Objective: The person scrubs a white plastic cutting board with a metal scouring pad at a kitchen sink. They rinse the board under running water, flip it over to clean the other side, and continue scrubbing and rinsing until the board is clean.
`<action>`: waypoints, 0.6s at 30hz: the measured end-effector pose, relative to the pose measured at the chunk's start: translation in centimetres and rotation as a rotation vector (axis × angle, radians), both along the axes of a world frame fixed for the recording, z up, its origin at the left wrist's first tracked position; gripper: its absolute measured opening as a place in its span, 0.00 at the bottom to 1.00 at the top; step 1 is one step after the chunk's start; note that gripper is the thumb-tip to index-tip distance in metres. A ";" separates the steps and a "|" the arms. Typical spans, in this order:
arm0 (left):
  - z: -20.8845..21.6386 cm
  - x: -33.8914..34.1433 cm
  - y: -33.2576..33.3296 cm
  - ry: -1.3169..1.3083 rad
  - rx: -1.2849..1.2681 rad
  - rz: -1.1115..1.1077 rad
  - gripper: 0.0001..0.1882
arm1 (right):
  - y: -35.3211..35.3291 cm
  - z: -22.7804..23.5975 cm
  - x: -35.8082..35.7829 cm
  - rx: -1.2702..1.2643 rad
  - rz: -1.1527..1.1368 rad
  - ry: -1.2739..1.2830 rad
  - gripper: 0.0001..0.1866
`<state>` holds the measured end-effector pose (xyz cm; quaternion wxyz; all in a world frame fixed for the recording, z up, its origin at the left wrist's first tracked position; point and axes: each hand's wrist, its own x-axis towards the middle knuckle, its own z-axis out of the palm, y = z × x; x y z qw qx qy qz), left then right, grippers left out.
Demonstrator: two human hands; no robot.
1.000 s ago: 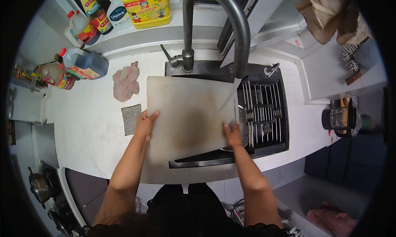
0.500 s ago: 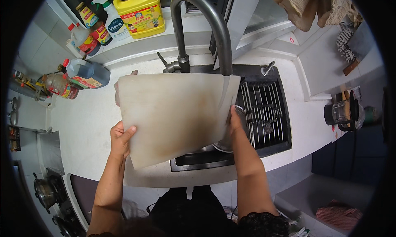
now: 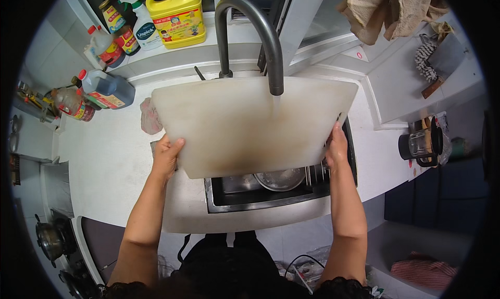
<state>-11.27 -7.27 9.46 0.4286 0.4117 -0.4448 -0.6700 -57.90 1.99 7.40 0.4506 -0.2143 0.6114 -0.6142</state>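
A large off-white cutting board (image 3: 224,117) with a brownish stain spans the sink, tilted under the dark grey faucet (image 3: 276,70). Water runs from the spout onto the board's upper part. My left hand (image 3: 166,154) grips the board's left edge, thumb on top. At the opposite edge, beside a small slot, my right hand (image 3: 337,145) holds the board, its other fingers partly hidden behind it. Below the board's near edge show the black sink (image 3: 250,202) and a round metal pan or lid (image 3: 281,179) inside it; the rest of the sink is covered.
A crumpled pinkish cloth (image 3: 150,117) lies left of the board. Several bottles and a yellow jug (image 3: 176,20) line the sill behind. A dark sauce jug (image 3: 109,88) stands on the left counter; a blender jar (image 3: 423,143) is far right.
The board has turned clockwise and shifted right, its far edge now more level. Both hands moved right with it, still gripping. More of the cloth shows at left, and the drying rack is mostly covered.
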 end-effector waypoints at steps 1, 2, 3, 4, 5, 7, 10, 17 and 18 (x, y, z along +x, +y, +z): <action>-0.4 -0.8 -0.1 0.002 0.010 -0.005 0.19 | 0.5 0.9 -0.6 0.019 -0.008 0.030 0.30; -0.8 -1.6 -0.2 0.005 0.020 -0.010 0.19 | 1.0 0.9 -1.9 0.012 0.013 0.026 0.30; -1.0 -2.6 -0.3 0.008 0.030 -0.015 0.19 | 1.3 1.8 -2.0 0.033 -0.043 0.070 0.31; -0.7 -3.7 -0.3 0.017 0.020 -0.032 0.19 | 1.6 1.9 -2.5 0.024 -0.102 0.069 0.29; -0.7 -4.8 -0.3 0.039 0.020 -0.049 0.19 | 2.0 2.0 -3.1 0.014 -0.160 0.067 0.27; -1.3 -6.3 -0.5 0.077 0.016 -0.072 0.20 | 2.8 2.5 -4.0 0.037 -0.196 0.091 0.27; -2.7 -8.5 -0.4 0.069 0.020 -0.098 0.21 | 4.2 2.9 -5.8 0.045 -0.255 0.163 0.26; -6.1 -13.9 1.7 0.094 0.187 -0.049 0.24 | 5.1 4.6 -10.8 0.061 -0.303 0.358 0.24; -7.4 -14.4 1.9 0.075 0.251 -0.043 0.26 | 4.9 5.1 -11.3 0.060 -0.278 0.386 0.24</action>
